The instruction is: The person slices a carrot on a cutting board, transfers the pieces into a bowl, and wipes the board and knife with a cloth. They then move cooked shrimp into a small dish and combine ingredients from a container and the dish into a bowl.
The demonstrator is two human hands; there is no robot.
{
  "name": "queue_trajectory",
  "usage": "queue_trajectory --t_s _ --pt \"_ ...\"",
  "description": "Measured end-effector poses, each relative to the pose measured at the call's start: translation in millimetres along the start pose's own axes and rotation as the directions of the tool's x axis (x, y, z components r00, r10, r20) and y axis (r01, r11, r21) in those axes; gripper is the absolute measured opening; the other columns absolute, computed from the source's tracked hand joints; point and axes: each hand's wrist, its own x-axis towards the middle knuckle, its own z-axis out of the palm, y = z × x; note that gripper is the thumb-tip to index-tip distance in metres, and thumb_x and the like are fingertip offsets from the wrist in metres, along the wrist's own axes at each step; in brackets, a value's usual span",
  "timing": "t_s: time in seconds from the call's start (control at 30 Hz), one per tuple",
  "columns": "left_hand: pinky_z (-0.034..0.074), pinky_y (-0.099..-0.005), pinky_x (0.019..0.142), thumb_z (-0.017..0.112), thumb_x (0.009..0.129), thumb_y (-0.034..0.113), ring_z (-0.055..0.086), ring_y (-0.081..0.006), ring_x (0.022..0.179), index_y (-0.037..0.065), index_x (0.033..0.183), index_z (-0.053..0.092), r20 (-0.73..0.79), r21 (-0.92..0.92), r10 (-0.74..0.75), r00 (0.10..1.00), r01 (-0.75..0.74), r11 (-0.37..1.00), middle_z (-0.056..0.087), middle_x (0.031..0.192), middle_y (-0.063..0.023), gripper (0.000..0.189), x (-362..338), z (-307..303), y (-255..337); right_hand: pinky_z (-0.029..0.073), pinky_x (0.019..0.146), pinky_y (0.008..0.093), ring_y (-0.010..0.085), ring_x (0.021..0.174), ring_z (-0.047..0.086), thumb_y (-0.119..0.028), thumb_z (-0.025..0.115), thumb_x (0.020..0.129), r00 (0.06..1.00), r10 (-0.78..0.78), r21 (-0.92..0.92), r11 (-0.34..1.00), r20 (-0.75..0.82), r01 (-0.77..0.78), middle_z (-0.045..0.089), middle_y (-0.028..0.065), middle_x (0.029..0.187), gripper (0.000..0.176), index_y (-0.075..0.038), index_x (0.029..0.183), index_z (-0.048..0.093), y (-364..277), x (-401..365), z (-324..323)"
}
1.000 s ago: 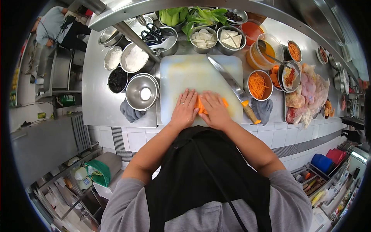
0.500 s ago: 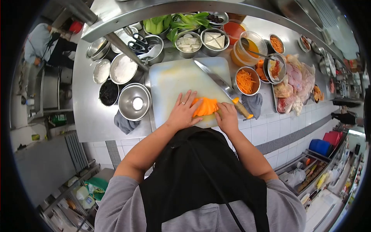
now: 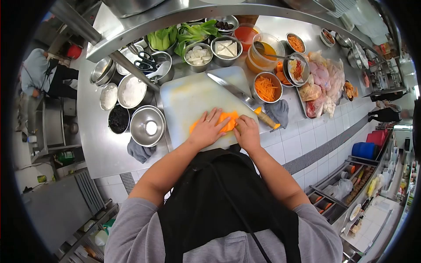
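Thin orange carrot slices (image 3: 228, 123) lie fanned out near the front of the white cutting board (image 3: 184, 94). My left hand (image 3: 206, 130) rests flat over them with its fingers stretched out, and some slices show past its far side. Curled at the right end of the slices is my right hand (image 3: 247, 132), its fingertips closed on the edge of them; the thumb is partly hidden. A large kitchen knife (image 3: 237, 95) lies slantwise on the board's right side, its handle out over the edge. Neither hand touches it.
Right of the board stand a bowl of shredded carrot (image 3: 266, 87), a grey cloth (image 3: 278, 111) and a tray of raw chicken (image 3: 318, 87). Stacked steel bowls (image 3: 148, 126) sit to the left. A metal post (image 3: 131, 70) and overhead shelf (image 3: 184, 16) border the far side.
My left hand has pushed down and spread the carrot slices leftward across the board. My right hand stays at their right end. The whole view has shifted slightly.
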Motion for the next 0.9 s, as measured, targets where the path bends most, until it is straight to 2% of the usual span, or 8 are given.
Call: queue_trajectory --t_s 0.1,0.3,0.53,0.6,0.63,0.7,0.8,0.9 --pt "0.031 -0.0594 0.130 0.062 0.107 0.050 0.038 -0.0387 0.160 0.025 0.167 0.046 0.015 -0.016 -0.041 0.999 0.041 0.999 0.042 0.171 -0.0193 0.068 2 -5 3 0.052 0.101 0.0497 0.0367 0.116 0.065 -0.012 0.086 0.080 0.994 -0.105 -0.013 0.994 0.023 0.105 0.070 0.0124 0.123 0.043 -0.004 0.120 0.075 -2 6 -6" --pt "0.030 -0.0582 0.131 0.064 0.106 0.049 0.038 -0.0379 0.160 0.022 0.166 0.048 0.037 -0.050 -0.046 0.998 0.048 0.998 0.043 0.170 -0.0187 0.068 1 -2 2 0.052 0.098 0.0474 0.0337 0.114 0.066 -0.016 0.086 0.081 0.995 -0.097 -0.021 0.995 0.013 0.097 0.070 0.0089 0.121 0.043 -0.006 0.121 0.075 12 6 3" --pt "0.029 -0.0585 0.132 0.065 0.105 0.046 0.037 -0.0374 0.161 0.019 0.164 0.050 0.038 -0.049 -0.072 0.997 0.074 0.996 0.043 0.171 -0.0178 0.066 10 -26 12 0.050 0.105 0.0502 0.0375 0.124 0.063 -0.015 0.083 0.084 0.992 -0.093 0.124 0.989 0.082 0.082 0.069 0.0145 0.130 0.048 -0.005 0.129 0.071 27 9 -14" --pt "0.029 -0.0580 0.132 0.065 0.105 0.045 0.037 -0.0373 0.161 0.019 0.164 0.050 0.022 -0.064 -0.061 0.998 0.063 0.996 0.043 0.171 -0.0177 0.066 15 -24 8 0.050 0.106 0.0516 0.0397 0.126 0.063 -0.010 0.078 0.087 0.995 0.013 -0.065 0.998 -0.098 -0.020 0.068 0.0167 0.131 0.051 -0.005 0.136 0.067 38 8 -30" --pt "0.029 -0.0571 0.132 0.064 0.106 0.044 0.036 -0.0369 0.161 0.018 0.164 0.050 0.043 -0.093 -0.004 0.999 0.007 0.996 0.043 0.171 -0.0170 0.065 19 -18 3 0.050 0.106 0.0516 0.0397 0.126 0.063 -0.010 0.078 0.087 0.996 0.017 -0.065 0.998 -0.091 -0.023 0.068 0.0167 0.131 0.051 -0.005 0.136 0.067 44 6 -34" --pt "0.029 -0.0562 0.132 0.064 0.106 0.044 0.036 -0.0364 0.161 0.018 0.164 0.049 0.058 -0.128 0.057 0.997 -0.049 0.991 0.042 0.171 -0.0164 0.065 22 -12 0 0.050 0.108 0.0530 0.0417 0.125 0.064 -0.008 0.069 0.088 0.989 0.136 -0.287 0.947 -0.049 -0.144 0.068 0.0188 0.132 0.056 -0.009 0.144 0.062 57 7 -43" --pt "0.029 -0.0550 0.132 0.063 0.107 0.042 0.036 -0.0353 0.161 0.017 0.164 0.049 0.109 -0.106 0.092 0.990 -0.081 0.991 0.043 0.171 -0.0149 0.063 21 -9 -2 0.051 0.106 0.0532 0.0414 0.124 0.064 -0.008 0.067 0.091 0.951 0.280 -0.301 0.925 0.132 -0.231 0.068 0.0176 0.134 0.056 -0.010 0.146 0.063 69 5 -42" --pt "0.030 -0.0551 0.132 0.062 0.108 0.041 0.036 -0.0346 0.161 0.017 0.164 0.049 0.109 -0.092 0.113 0.988 -0.103 0.990 0.044 0.171 -0.0138 0.062 18 -10 -5 0.055 0.100 0.0537 0.0426 0.122 0.067 -0.012 0.067 0.091 0.942 0.247 -0.256 0.948 0.228 -0.186 0.067 0.0207 0.135 0.055 -0.009 0.145 0.061 64 6 -58"
